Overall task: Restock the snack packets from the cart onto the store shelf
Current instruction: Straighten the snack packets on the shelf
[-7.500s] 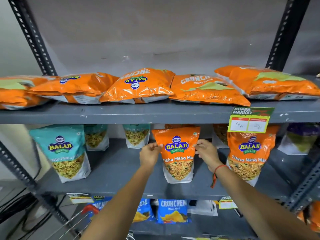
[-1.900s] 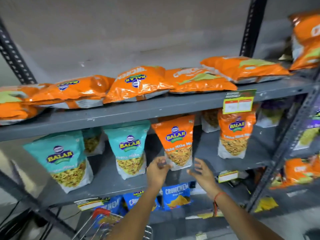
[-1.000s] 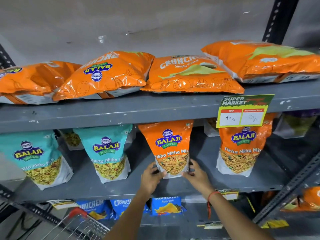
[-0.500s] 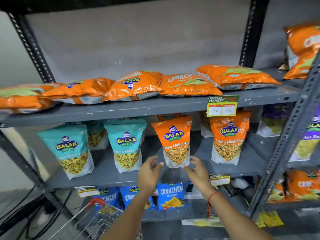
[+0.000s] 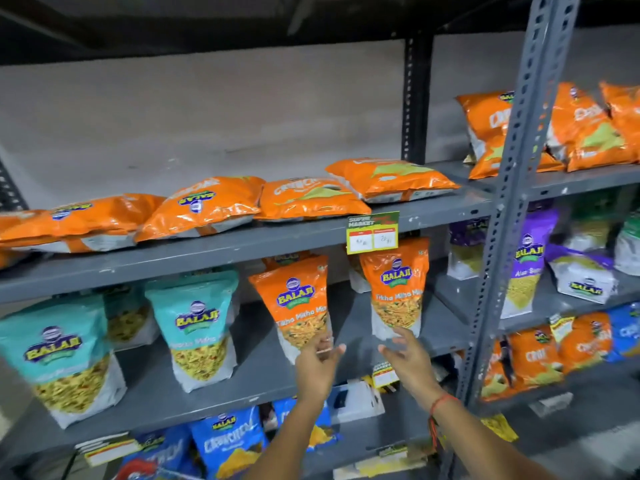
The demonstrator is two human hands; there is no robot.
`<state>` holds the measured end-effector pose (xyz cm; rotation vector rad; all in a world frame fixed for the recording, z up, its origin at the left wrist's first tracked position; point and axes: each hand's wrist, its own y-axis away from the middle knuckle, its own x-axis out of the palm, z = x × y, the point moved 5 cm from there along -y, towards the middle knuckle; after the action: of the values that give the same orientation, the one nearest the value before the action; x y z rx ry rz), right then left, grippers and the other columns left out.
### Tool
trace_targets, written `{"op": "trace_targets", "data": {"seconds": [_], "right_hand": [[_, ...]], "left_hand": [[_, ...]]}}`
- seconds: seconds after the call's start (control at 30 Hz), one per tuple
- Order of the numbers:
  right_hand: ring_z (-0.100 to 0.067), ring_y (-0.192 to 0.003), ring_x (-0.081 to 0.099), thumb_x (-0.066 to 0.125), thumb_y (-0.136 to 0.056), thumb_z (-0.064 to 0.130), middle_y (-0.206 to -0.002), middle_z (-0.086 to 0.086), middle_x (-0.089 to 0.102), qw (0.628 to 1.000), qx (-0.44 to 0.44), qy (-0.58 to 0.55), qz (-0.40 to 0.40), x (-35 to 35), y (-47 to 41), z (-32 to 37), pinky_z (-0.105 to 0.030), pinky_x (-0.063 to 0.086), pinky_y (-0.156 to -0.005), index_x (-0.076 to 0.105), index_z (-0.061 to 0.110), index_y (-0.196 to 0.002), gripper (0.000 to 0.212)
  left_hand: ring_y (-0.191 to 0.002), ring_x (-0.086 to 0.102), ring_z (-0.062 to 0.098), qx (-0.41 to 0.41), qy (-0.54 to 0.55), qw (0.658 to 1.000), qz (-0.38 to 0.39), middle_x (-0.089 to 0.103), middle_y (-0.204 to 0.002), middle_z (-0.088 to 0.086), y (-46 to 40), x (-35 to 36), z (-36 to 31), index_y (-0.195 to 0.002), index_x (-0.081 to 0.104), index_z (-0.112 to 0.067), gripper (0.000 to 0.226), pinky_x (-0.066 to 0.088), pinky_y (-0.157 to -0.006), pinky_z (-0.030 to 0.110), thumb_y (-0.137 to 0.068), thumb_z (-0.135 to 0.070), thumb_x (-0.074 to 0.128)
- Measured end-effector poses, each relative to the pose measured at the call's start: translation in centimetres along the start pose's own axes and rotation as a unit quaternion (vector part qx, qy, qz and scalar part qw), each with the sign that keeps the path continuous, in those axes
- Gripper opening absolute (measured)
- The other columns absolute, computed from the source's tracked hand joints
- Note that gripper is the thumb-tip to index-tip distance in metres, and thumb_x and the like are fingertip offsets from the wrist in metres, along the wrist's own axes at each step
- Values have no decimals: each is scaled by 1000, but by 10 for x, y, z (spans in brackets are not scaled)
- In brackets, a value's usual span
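An orange Tikha Mitha Mix pouch (image 5: 298,303) stands upright on the grey middle shelf (image 5: 256,382). My left hand (image 5: 317,367) hovers just below and in front of it, fingers apart, holding nothing. My right hand (image 5: 408,358) is open too, a little to the right, below a second orange pouch (image 5: 396,282). Two teal pouches (image 5: 197,327) (image 5: 59,355) stand further left on the same shelf. Only a red part of the cart handle (image 5: 136,469) shows at the bottom left.
Flat orange crisp bags (image 5: 204,207) lie along the upper shelf, with a price tag (image 5: 372,232) on its edge. Blue packets (image 5: 228,441) fill the lowest shelf. A grey perforated upright (image 5: 509,216) divides off the right bay holding purple and orange packets.
Both hands have let go of the orange pouch and drawn back from the shelf, fingers spread. The view has shifted to the right and pulled away; the cart has nearly left the view.
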<state>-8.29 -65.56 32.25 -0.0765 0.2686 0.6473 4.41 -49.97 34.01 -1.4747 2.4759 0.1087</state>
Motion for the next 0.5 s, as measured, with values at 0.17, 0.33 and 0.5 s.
{"op": "trace_targets", "data": {"seconds": [0.17,0.33,0.5], "right_hand": [[-33,-109,60,67,-82,15,-128,-17,58,998,59,6,-28,-44,-79,-62,-44,51,-90,46,13,-130,53],[-36,-123,50,65,-85,10,-144,-14,44,994,100,29,33,-56,-131,-95,-49,45,-97,27,14,-145,71],[-20,-111,55,64,-84,9,-126,-3,57,994,80,36,69,-55,-161,-100,-34,45,-89,37,20,-138,62]], "left_hand": [[-92,61,25,-82,36,996,29,63,-99,12,-51,79,35,-114,60,-2,43,54,-88,44,-75,-10,76],[-111,57,28,-150,63,985,62,55,-122,14,-90,145,64,-134,44,-1,69,50,-87,34,-73,-5,76],[-110,63,18,-135,44,986,86,62,-127,3,-119,172,83,-131,50,-18,80,53,-96,39,-61,-40,82]]}}
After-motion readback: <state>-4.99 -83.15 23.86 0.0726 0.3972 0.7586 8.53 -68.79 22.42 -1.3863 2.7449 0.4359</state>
